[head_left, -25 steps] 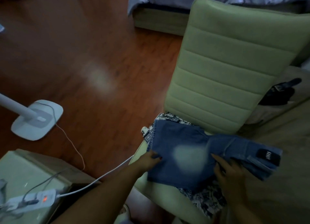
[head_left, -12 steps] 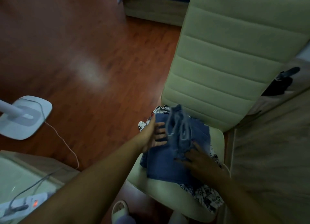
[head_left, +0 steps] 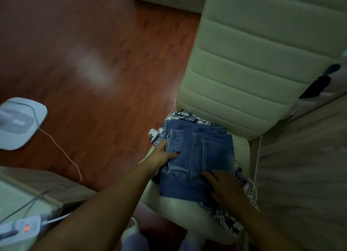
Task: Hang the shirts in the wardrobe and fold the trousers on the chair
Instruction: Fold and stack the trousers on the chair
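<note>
Folded blue denim trousers (head_left: 199,153) lie in a compact stack on the seat of the pale green chair (head_left: 244,62). Under them is a black-and-white patterned garment (head_left: 225,217), showing at the back left and front right. My left hand (head_left: 163,154) grips the left edge of the denim, thumb on top and fingers tucked under. My right hand (head_left: 223,186) rests flat on the near right part of the denim, fingers spread and pressing down.
A white fan base (head_left: 18,123) with its cable stands on the wooden floor at left. A power strip (head_left: 20,230) with a lit switch lies on a pale surface at bottom left. A wood-grain panel (head_left: 304,175) stands right of the chair, a dark object (head_left: 317,83) behind it.
The waistband end that stuck out to the right has been folded over to the left, and the denim now lies flat in a square stack. Both hands have settled on it.
</note>
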Demonstrator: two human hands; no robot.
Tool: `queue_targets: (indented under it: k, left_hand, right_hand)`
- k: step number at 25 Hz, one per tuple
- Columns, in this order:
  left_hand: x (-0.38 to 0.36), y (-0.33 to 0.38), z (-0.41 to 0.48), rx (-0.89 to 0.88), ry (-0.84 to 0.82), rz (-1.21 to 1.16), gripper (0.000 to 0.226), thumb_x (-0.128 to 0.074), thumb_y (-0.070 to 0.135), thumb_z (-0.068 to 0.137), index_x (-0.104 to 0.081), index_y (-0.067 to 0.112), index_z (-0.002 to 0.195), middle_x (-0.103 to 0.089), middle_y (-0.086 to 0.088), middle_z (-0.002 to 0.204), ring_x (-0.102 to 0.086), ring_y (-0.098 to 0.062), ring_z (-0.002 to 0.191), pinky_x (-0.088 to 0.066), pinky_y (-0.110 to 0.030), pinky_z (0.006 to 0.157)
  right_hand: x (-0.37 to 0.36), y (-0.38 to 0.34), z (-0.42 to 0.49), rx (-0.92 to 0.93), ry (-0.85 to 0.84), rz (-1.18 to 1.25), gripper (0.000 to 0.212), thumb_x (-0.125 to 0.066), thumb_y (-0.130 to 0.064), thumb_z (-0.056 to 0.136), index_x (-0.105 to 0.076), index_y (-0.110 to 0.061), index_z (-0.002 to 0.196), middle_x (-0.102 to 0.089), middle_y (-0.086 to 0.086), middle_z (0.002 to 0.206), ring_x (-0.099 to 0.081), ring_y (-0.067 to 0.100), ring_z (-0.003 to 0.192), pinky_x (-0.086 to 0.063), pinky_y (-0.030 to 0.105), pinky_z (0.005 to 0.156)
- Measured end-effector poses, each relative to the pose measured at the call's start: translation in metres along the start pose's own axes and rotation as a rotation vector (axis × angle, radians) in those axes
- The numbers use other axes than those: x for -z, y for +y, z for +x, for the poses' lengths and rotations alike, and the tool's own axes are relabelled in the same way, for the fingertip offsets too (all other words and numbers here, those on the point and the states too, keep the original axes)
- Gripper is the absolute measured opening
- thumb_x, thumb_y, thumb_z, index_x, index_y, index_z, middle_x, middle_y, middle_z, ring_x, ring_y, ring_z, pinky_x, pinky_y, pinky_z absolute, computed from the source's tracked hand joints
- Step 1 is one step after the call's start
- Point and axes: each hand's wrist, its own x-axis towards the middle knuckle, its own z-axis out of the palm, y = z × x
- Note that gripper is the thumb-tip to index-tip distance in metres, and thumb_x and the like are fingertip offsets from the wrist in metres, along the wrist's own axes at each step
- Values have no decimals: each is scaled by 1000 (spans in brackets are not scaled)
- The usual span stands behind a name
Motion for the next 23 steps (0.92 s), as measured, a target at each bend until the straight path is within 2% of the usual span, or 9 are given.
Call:
queue_targets:
  k: [4,8,10,12,14,16,19,20,23]
  left_hand:
    - [8,-15,12,-2,72,86,42,-65,-4,81,-53,12,118,-66,-15,116,-66,-31,100,-56,-47,85]
    - [9,-30,24,-49,276,340,36,-81,10,68,-56,24,91,-65,-14,113,-64,-30,99,-55,-49,88]
    - [11,-35,33,-36,402,447,43,-87,22,60,-53,23,87,-62,-10,107,-62,-27,96,-55,-47,86]
    - [7,-30,28,-12,409,370,45,-86,19,63,-49,18,87,-59,-6,100,-59,-26,93,-54,-47,86]
    - [6,-27,23,62,382,284,43,-85,16,66,-48,14,87,-59,-6,95,-61,-27,92,-54,-47,88]
    - [8,-27,27,103,316,263,37,-87,22,63,-55,15,80,-67,-9,96,-66,-27,88,-56,-46,84]
    - [15,-41,49,167,366,371,88,-88,62,29,-58,15,97,-64,-7,113,-64,-25,97,-56,-44,85]
    - [17,-46,55,182,399,422,101,-85,67,25,-53,15,105,-57,-4,117,-59,-24,103,-54,-44,89]
    - [12,-38,44,185,431,464,99,-85,63,32,-48,19,112,-46,-2,119,-46,-25,113,-46,-45,98]
  right_hand:
    - [-14,-3,4,-63,-38,20,84,-85,-28,46,-50,-25,122,-63,0,86,-60,17,69,-51,29,62]
    - [-24,2,-5,-165,75,107,38,-55,-37,85,-58,-20,120,-57,7,97,-55,24,82,-49,32,68]
    - [-22,11,-3,-423,199,186,28,-60,-23,86,-60,-13,112,-55,14,109,-55,31,94,-50,39,77]
    - [-22,22,-3,-696,227,300,39,-68,-18,81,-53,-8,116,-52,18,114,-52,32,102,-49,43,83]
    - [-18,29,0,-897,231,615,53,-70,-23,80,-44,-5,123,-54,15,113,-54,28,99,-48,40,82]
    - [-11,27,6,-1026,177,969,46,-69,-23,83,-47,-6,120,-58,11,110,-57,19,91,-48,28,75]
    - [-5,24,10,-1037,141,1246,21,-66,-20,85,-56,-17,104,-63,3,98,-58,9,81,-50,14,61]
    - [-7,26,11,-1045,148,1292,24,-67,-20,85,-57,-17,106,-64,4,100,-60,13,84,-52,15,64]
    - [-10,28,14,-1112,112,1335,31,-70,-24,82,-56,-19,109,-63,9,107,-61,26,94,-52,37,86]
